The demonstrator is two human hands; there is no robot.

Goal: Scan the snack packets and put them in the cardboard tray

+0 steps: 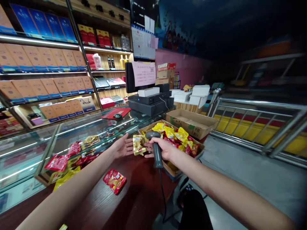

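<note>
My right hand is wrapped round a dark grey handheld barcode scanner, its cord hanging down. A small gold snack packet is between my two hands, by the right hand's outstretched fingers; whether they pinch it I cannot tell. My left hand is open, its fingers spread and their tips at the packet's left edge. Below lies a red snack packet on the dark red wooden counter. Behind the scanner stands a cardboard box heaped with yellow and red packets.
Red, yellow and gold packets are piled at left by the glass display case. Another cardboard box sits behind the filled one. A monitor, black till and mouse are farther back. Metal railing stands right.
</note>
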